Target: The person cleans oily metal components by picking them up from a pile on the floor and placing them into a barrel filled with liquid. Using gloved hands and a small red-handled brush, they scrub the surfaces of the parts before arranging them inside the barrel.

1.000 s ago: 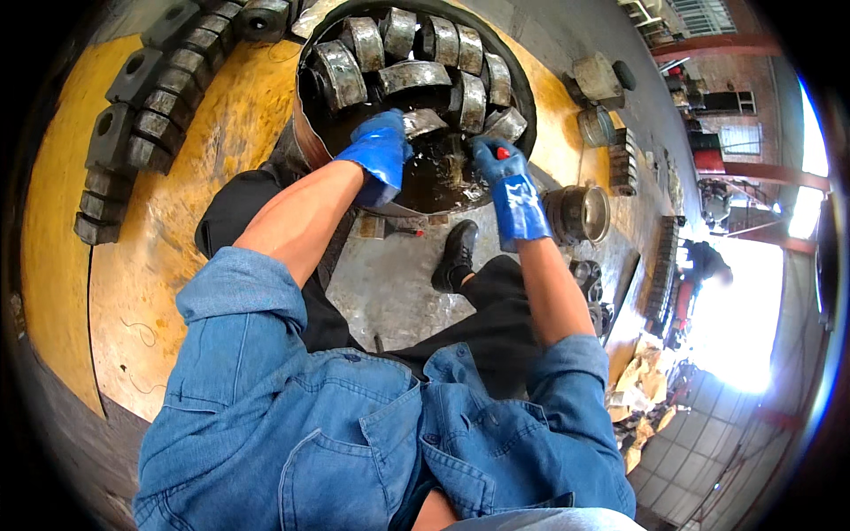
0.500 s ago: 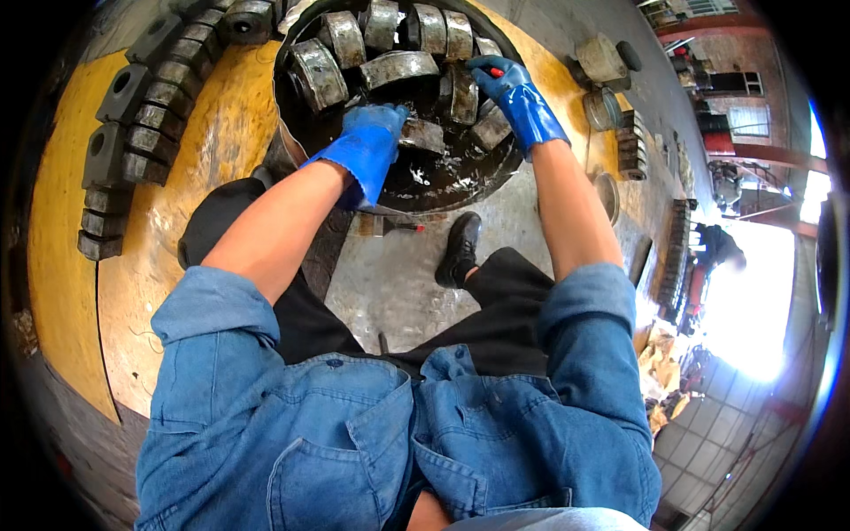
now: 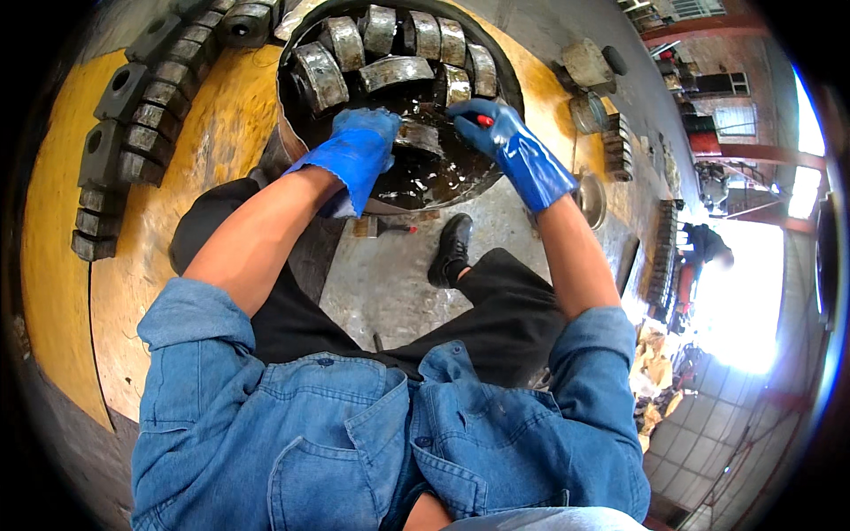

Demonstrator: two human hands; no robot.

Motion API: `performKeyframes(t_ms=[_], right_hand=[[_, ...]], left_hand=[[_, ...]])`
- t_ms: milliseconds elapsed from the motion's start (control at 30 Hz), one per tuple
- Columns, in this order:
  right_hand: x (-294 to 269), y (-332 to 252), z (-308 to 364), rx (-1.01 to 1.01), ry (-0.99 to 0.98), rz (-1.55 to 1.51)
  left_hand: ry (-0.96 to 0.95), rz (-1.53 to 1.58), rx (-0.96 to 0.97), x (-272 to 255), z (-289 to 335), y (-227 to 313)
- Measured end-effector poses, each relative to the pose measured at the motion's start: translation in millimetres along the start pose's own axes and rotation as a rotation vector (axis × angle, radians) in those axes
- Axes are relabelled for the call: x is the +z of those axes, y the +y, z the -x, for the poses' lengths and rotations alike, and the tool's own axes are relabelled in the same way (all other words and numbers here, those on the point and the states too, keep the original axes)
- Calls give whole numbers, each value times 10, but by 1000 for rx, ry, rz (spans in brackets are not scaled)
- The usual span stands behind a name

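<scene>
A round metal tub (image 3: 287, 140) of dark, oily liquid holds several thick curved metal blocks (image 3: 396, 73), wet and shiny. My left hand (image 3: 365, 134), in a blue rubber glove, is closed at the left end of a nearer curved block (image 3: 419, 138); its fingertips are partly hidden. Over the tub's right side is my right hand (image 3: 491, 128), in a matching glove. It is closed around a tool with a red handle end (image 3: 484, 120); the rest of that tool is hidden by the glove and the dark liquid.
Rows of metal blocks (image 3: 152, 115) stand on a yellow board (image 3: 66, 212) at the left. A flat brush (image 3: 382, 227) lies on the floor below the tub, beside my shoe (image 3: 452, 250). Cans (image 3: 587, 115) and another block row (image 3: 618, 146) are at the right.
My right hand has moved left and nearer, from the tub's far right edge to over the liquid beside the nearer block. My left hand stays at that block.
</scene>
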State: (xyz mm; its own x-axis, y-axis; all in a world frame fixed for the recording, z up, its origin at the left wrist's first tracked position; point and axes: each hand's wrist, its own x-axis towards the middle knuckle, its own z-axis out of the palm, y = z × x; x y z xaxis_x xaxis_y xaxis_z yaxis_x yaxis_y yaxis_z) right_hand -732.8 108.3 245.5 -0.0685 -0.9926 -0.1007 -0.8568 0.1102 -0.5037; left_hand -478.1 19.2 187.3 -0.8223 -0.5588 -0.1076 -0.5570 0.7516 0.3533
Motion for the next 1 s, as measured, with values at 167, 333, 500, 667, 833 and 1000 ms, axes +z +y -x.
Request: performKeyframes(t_ms=[167, 333, 500, 667, 833, 1000], right_hand=[[504, 289, -766, -138, -146, 66], [1083, 635, -1079, 66, -156, -109], [470, -203, -1058, 165, -157, -251], [140, -551, -1299, 297, -88, -456], [290, -299, -1675, 456, 32, -462], [114, -35, -1592, 483, 170, -658]], left_hand=[[-111, -24, -86, -58, -29, 59], [-67, 27, -73, -51, -69, 79], [-102, 82, -69, -152, 38, 106], [-132, 93, -24, -91, 18, 182], [-77, 122, 14, -144, 44, 222], [-108, 151, 30, -208, 49, 185]])
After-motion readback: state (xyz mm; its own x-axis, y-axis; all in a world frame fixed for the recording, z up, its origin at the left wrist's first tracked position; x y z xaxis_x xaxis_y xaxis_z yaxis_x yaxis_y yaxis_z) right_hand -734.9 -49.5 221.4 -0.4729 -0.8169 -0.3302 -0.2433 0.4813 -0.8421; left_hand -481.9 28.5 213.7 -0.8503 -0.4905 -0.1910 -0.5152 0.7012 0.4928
